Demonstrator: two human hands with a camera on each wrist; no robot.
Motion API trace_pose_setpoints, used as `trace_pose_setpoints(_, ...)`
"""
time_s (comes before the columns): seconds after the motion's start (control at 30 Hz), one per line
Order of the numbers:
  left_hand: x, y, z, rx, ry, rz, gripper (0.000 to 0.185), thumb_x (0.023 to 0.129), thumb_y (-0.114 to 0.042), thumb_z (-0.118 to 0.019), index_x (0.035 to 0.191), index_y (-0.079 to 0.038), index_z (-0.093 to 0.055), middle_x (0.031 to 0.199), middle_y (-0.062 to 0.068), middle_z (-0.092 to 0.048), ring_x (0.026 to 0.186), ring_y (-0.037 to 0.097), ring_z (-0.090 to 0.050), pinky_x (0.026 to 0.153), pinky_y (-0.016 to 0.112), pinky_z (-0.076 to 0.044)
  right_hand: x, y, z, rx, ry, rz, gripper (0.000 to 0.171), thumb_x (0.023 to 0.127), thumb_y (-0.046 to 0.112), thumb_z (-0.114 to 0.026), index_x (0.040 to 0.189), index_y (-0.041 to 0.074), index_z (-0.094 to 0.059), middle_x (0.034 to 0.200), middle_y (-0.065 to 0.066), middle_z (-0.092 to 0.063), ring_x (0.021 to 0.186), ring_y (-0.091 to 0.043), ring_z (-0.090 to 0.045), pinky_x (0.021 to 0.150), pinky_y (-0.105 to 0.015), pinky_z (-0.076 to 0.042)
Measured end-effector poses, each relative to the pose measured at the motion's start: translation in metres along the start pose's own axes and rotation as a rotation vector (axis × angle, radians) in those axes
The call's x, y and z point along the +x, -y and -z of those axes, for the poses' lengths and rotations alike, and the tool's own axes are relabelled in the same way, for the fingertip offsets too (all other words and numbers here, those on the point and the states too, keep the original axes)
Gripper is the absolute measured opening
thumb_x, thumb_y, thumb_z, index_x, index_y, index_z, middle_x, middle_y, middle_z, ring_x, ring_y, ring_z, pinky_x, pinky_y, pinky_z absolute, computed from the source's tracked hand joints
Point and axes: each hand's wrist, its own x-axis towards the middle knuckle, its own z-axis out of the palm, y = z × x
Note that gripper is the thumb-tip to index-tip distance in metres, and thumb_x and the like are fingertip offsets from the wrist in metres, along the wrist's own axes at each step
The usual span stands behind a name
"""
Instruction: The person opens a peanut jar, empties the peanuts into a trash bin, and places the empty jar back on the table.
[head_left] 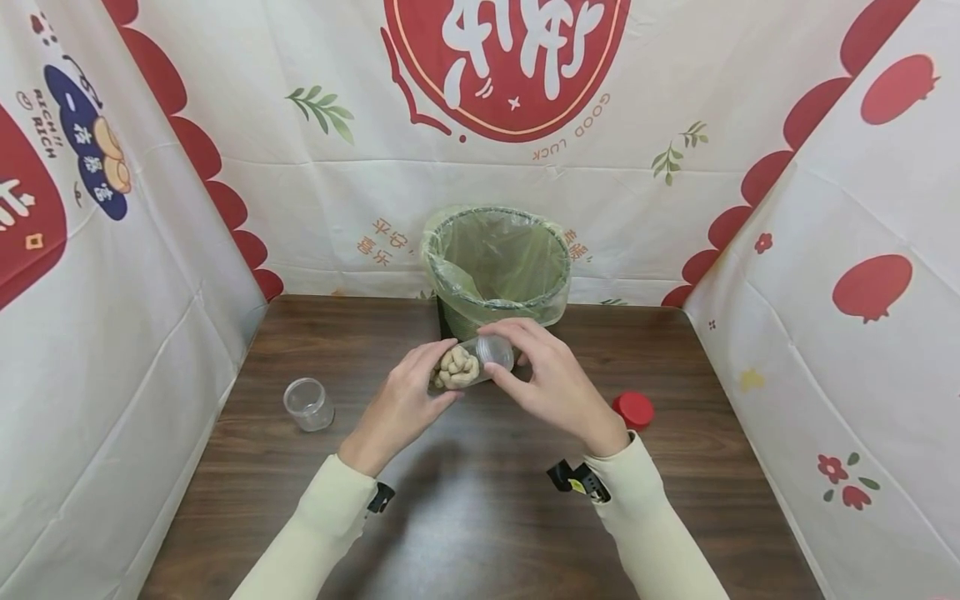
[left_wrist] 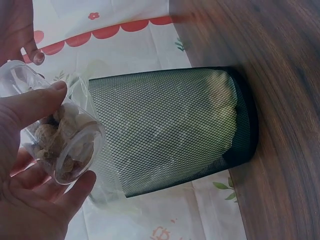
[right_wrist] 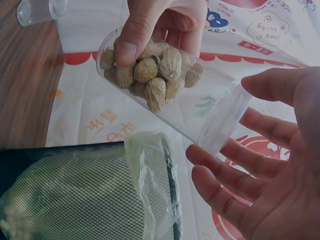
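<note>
Left hand [head_left: 401, 406] grips the jar [head_left: 471, 363] of peanuts [right_wrist: 152, 70], tipped on its side above the table [head_left: 480, 500], just in front of the bin [head_left: 497, 267]. Right hand [head_left: 551, 385] cups the jar's mouth, fingers [right_wrist: 235, 165] relaxed and spread. Red lid [head_left: 633, 410] sits beside the right wrist.

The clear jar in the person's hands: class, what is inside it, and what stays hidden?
The clear jar holds peanuts in their shells, bunched at its base end. The left hand grips it there, thumb covering some nuts; any behind the fingers cannot be seen.
</note>
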Motion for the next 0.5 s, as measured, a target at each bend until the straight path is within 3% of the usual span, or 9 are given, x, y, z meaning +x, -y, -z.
trace_pose_setpoints(0.13,0.001,-0.001,0.000,0.024,-0.028,-0.031,0.071,0.081,-0.010,-0.096,0.144,-0.003,-0.063,0.140,0.015,-0.069,0.130,0.030,-0.067,0.112,0.043,-0.056,0.001,0.001,0.005,-0.002,0.017,-0.009,0.042,0.101,0.023,-0.077,0.141,0.014,-0.068,0.139,0.000,-0.068,0.103,-0.013,-0.064,0.079,-0.030,-0.057)
trace_pose_setpoints(0.27,0.003,-0.001,0.001,0.052,-0.070,-0.054,0.071,0.079,-0.008,-0.097,0.142,-0.002,-0.065,0.138,0.015,-0.069,0.129,0.030,-0.067,0.111,0.043,-0.056,0.002,0.000,0.010,0.008,0.026,-0.033,0.045,0.102,0.023,-0.077,0.145,0.013,-0.065,0.131,0.001,-0.069,0.089,-0.011,-0.062,0.076,-0.033,-0.058)
trace_pose_setpoints(0.5,0.009,-0.003,0.004,0.125,-0.168,-0.098,0.068,0.078,-0.001,-0.094,0.139,-0.001,-0.066,0.134,0.016,-0.069,0.125,0.032,-0.067,0.110,0.043,-0.057,0.004,-0.001,0.014,0.036,0.049,-0.098,0.052,0.103,0.025,-0.076,0.152,0.017,-0.061,0.127,0.000,-0.070,0.083,-0.007,-0.069,0.072,-0.033,-0.062)
